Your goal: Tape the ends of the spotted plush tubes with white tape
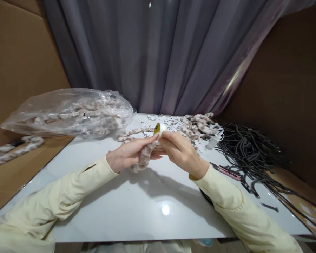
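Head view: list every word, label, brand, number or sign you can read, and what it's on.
Readable text: none.
Yellow label on the small white item in the right hand: dark marks, too small and blurred to read.
Gray curtain: one tiny star-like spot near the top, no lettering; can't tell if printed or a glint.
Clear plastic bag: no legible print.

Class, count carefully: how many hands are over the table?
2. The left hand holds the fluffy strip; the right hand meets it beside the white-and-yellow item. None seem hidden.
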Demonstrator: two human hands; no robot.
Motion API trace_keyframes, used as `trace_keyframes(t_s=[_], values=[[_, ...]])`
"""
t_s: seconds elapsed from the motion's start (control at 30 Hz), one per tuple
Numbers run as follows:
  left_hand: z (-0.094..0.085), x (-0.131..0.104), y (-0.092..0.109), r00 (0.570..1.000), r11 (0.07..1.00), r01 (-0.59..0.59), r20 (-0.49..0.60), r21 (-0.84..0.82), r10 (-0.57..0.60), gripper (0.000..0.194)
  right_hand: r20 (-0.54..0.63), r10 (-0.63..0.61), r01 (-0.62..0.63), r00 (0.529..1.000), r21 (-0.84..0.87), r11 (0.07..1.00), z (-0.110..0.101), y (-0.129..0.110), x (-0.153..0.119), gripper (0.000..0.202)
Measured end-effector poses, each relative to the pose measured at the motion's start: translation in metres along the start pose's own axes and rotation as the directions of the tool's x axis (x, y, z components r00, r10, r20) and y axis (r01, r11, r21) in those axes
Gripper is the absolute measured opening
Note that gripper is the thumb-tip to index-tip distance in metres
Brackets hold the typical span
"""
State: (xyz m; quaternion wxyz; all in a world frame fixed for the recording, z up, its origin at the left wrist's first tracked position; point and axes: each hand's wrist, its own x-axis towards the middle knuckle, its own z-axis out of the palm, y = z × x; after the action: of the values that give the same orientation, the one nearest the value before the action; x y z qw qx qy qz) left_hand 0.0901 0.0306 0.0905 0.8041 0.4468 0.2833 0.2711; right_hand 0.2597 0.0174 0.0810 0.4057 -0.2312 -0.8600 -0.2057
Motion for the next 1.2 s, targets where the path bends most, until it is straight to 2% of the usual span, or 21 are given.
trace_keyframes(t_s=[0.1,0.37,0.43,0.57,0.8,0.9,1.03,1.1,1.2], values=[[0.004,-0.003,0.0,0.997,0.997,-0.07,-0.024,0.034,0.071,0.025,-0.077,-0.004,0.005,0.997,0.02,1.0,0.0,0.002,-0.001,0.016],[0.004,-0.004,-0.001,0.976,0.977,-0.207,-0.059,0.055,0.211,0.016,-0.183,0.003,0.005,0.983,0.044,0.999,-0.002,-0.003,0.001,0.017],[0.002,-0.004,-0.001,0.971,0.969,-0.236,-0.025,0.071,0.239,0.019,-0.19,0.006,0.005,0.982,0.056,0.998,-0.002,-0.005,0.001,0.019],[-0.002,-0.004,-0.003,0.949,0.939,-0.313,0.076,0.141,0.305,0.02,-0.19,0.116,-0.093,0.975,0.127,0.988,-0.003,-0.005,0.002,0.019],[-0.005,-0.002,-0.006,0.92,0.869,-0.371,0.002,0.327,0.392,0.018,-0.208,0.175,-0.16,0.962,0.084,0.983,-0.003,-0.006,0.004,0.017],[-0.008,-0.004,-0.004,0.899,0.781,-0.395,0.029,0.484,0.437,0.021,-0.225,0.202,-0.188,0.953,0.084,0.979,-0.004,-0.006,0.005,0.02],[-0.01,-0.007,0.002,0.854,0.577,-0.465,0.169,0.672,0.492,0.023,-0.167,0.107,-0.096,0.98,0.071,0.993,-0.005,-0.005,0.007,0.009],[-0.008,-0.01,0.005,0.862,0.527,-0.466,0.231,0.711,0.451,0.024,-0.168,0.072,-0.063,0.983,0.056,0.996,-0.006,-0.004,0.007,0.012],[-0.005,-0.016,0.012,0.898,0.461,-0.414,0.269,0.785,0.348,0.028,-0.189,0.035,-0.031,0.981,0.027,0.999,-0.006,-0.004,0.005,0.017]])
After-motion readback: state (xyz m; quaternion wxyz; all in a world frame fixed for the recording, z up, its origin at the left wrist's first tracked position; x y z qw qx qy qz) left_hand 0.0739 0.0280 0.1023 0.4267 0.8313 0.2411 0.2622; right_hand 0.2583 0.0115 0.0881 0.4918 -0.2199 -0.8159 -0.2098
